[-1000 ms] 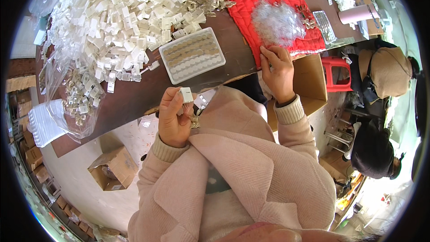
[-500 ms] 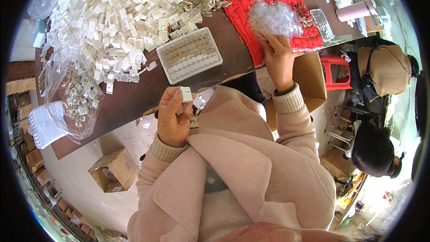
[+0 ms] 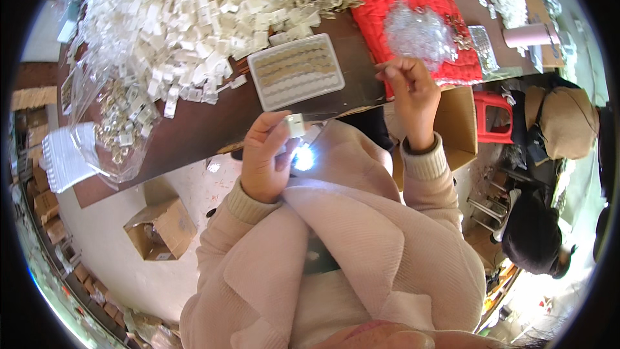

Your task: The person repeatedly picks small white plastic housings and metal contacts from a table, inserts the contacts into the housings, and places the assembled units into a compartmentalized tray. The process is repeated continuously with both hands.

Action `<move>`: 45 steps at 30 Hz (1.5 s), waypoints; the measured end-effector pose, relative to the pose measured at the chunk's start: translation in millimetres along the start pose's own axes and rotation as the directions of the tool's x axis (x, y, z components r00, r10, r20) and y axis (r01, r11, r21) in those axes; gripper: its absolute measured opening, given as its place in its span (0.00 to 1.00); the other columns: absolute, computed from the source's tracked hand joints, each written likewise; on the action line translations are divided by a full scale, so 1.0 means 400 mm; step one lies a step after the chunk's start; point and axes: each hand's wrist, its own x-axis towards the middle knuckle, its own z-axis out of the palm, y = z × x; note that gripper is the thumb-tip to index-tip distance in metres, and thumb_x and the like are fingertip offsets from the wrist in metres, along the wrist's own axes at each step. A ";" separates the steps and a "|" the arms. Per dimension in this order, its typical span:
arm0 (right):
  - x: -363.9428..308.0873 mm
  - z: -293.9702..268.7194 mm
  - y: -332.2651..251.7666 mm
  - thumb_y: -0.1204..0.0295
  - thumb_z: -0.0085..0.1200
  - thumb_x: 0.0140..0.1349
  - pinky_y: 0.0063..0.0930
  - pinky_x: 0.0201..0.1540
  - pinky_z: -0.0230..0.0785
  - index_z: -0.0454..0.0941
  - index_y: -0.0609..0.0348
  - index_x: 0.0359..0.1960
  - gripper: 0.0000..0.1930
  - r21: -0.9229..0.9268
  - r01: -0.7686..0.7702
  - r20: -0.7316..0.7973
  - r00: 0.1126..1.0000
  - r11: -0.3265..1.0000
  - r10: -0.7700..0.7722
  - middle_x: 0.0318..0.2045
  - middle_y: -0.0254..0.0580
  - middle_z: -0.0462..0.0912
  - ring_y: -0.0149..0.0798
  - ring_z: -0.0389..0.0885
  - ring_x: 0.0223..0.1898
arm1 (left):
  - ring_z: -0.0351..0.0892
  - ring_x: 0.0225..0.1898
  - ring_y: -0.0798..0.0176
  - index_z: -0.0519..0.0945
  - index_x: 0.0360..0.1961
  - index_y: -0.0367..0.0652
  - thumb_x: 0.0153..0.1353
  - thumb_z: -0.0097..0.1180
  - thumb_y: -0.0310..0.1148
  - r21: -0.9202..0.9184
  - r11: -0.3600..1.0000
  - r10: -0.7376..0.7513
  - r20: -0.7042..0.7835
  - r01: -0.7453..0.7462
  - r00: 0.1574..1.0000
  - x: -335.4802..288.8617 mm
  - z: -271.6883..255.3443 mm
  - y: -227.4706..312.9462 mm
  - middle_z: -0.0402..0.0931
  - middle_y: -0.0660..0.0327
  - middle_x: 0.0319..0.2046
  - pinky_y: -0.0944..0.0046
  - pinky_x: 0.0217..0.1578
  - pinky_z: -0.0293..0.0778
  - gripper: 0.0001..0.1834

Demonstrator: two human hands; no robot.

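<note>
While I watch from the head view, these are my notes:

Change: my right hand point(image 3: 413, 100) was down on the red cloth point(image 3: 394, 16) over the clear heap a second ago; now it is lifted off and drawn back toward me, at about 1 o'clock from my chest.

Right grip: thumb and forefinger are pressed together at the tips. I cannot tell what, if anything, sits between them; it is too small to see.

Left hand: my left hand point(image 3: 265, 161) has hardly moved, at 11 o'clock from my chest.

Left grip: thumb and fingers pinch a small white box point(image 3: 296, 125), which stands just above my fingertips, over the near table edge. A bright glint shows just below it.

Meaning: I judge the right hand has made a pick from the clear plastic bits point(image 3: 416, 29) and is bringing it toward the box in the left.

Around: a white tray point(image 3: 296, 72) of tan rows lies at 12 o'clock, just beyond the left hand. A big heap of white boxes point(image 3: 174, 19) spreads at 10 to 11 o'clock. A clear bag point(image 3: 119, 123) of more pieces hangs off the table edge at 9 o'clock. An open carton point(image 3: 158, 229) sits on the floor at 8 o'clock. Another person point(image 3: 539, 239) sits at 3 o'clock, well apart.

In the way: nothing lies between my two hands; only the tray corner is near that path.
</note>
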 end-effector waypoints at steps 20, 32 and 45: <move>-0.083 0.175 -0.160 0.83 0.60 0.59 0.29 0.40 0.78 0.81 0.60 0.37 0.07 0.262 0.226 0.283 0.912 0.938 -0.299 0.38 0.45 0.87 0.41 0.86 0.36 | 0.74 0.27 0.78 0.80 0.46 0.40 0.65 0.64 0.25 -0.110 0.988 0.104 -0.025 -0.106 0.994 -0.023 0.019 0.011 0.81 0.64 0.36 0.79 0.26 0.69 0.09; -0.082 0.176 -0.158 0.84 0.62 0.58 0.28 0.41 0.78 0.82 0.59 0.38 0.09 0.219 0.321 0.285 0.882 0.921 -0.375 0.39 0.44 0.87 0.39 0.86 0.37 | 0.76 0.30 0.78 0.81 0.45 0.40 0.64 0.64 0.24 -0.047 0.991 0.125 -0.025 -0.126 0.992 -0.028 0.021 0.019 0.82 0.65 0.35 0.79 0.29 0.70 0.09; -0.064 0.175 -0.165 0.87 0.62 0.51 0.31 0.39 0.77 0.82 0.58 0.36 0.12 0.231 0.328 0.325 0.862 0.916 -0.390 0.39 0.45 0.88 0.44 0.84 0.34 | 0.76 0.31 0.75 0.80 0.44 0.36 0.64 0.64 0.21 -0.056 0.987 0.150 0.004 -0.150 0.989 -0.028 0.007 0.022 0.81 0.63 0.35 0.77 0.30 0.71 0.08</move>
